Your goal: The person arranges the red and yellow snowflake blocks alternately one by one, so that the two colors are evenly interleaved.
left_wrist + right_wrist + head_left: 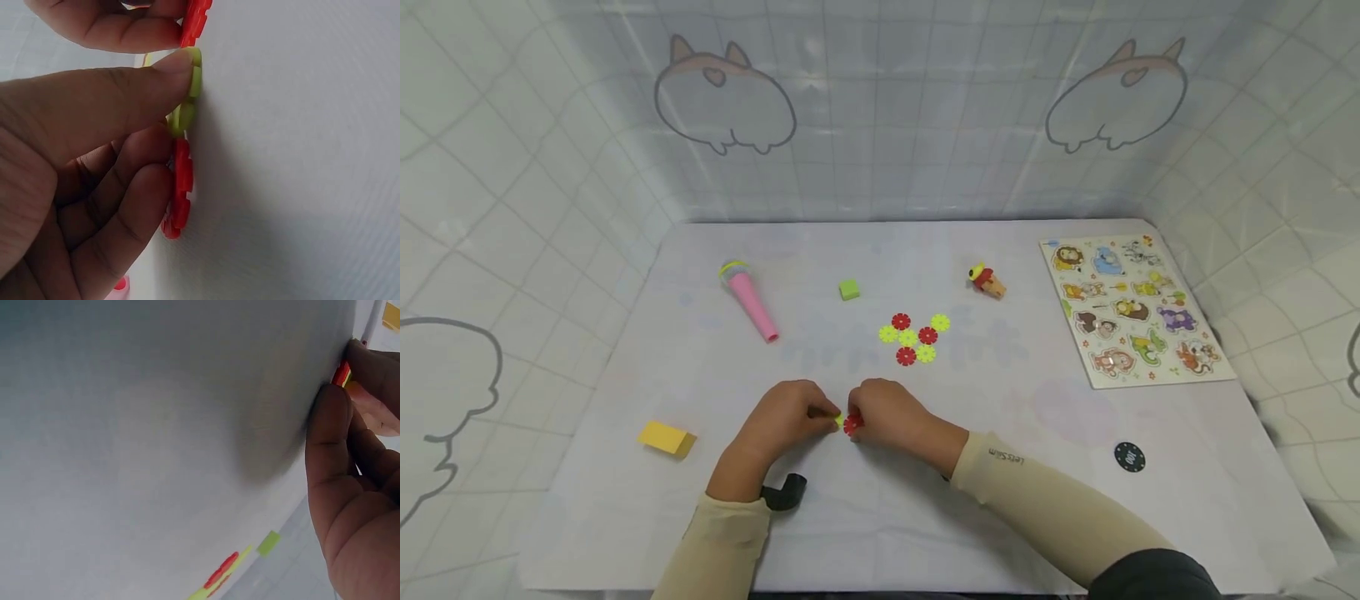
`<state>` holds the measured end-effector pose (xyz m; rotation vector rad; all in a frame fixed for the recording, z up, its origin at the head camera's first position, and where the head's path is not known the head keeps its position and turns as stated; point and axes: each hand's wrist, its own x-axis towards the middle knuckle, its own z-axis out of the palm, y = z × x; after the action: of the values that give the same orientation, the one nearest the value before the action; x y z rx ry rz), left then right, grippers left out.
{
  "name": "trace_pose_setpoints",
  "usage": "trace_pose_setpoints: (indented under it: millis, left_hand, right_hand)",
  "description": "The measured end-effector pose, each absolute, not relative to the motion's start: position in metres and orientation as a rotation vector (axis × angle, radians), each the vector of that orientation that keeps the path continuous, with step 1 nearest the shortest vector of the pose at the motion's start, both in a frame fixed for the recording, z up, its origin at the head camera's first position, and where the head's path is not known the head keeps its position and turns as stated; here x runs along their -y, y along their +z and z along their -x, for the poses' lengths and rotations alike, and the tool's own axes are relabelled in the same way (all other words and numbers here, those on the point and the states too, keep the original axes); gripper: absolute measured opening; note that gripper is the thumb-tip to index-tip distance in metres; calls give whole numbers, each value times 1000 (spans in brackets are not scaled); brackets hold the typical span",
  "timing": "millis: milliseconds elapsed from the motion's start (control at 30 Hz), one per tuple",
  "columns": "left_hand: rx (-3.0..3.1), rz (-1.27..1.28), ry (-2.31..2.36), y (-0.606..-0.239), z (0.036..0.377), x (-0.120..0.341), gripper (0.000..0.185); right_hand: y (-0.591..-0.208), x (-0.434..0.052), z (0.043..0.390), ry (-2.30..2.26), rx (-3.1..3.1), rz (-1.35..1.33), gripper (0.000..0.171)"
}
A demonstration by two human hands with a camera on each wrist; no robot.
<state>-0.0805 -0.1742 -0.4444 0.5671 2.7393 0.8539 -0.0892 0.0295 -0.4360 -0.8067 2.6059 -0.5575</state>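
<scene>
Both hands meet low over the white table in the head view. My left hand (784, 418) pinches a yellow-green notched disc (195, 80) between thumb and fingers. A red notched disc (182, 184) adjoins its lower edge in the left wrist view, against the curled fingers. My right hand (891, 412) grips another red notched disc (852, 426) at the other edge of the yellow-green one. The right fingers partly cover that red disc (340, 374) in the right wrist view. Beyond the hands lies a flat cluster of red and yellow-green discs (907, 337).
A pink toy microphone (752, 304), a green block (849, 289) and a small red-and-tan toy (987, 281) lie farther back. The animal puzzle board (1138, 312) occupies the right side, a black chip (1130, 457) nearer. A yellow block (667, 439) sits at left.
</scene>
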Motion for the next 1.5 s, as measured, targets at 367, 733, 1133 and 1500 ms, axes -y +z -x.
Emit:
trace_pose_setpoints:
  millis: [367, 733, 1133, 1500]
  left_hand:
    - [-2762, -501, 819, -442, 75, 169, 15]
    - [-2710, -566, 766, -440, 76, 141, 10]
    - [-2729, -544, 713, -439, 69, 141, 11]
    - [-2737, -526, 718, -440, 69, 140, 12]
  right_hand:
    - [-415, -89, 145, -777, -2679, 493, 30]
    - [-439, -158, 198, -624, -2781, 300, 46]
    - [-444, -158, 200, -645, -2788, 323, 29]
    - [-433, -169, 192, -897, -2676, 210, 15]
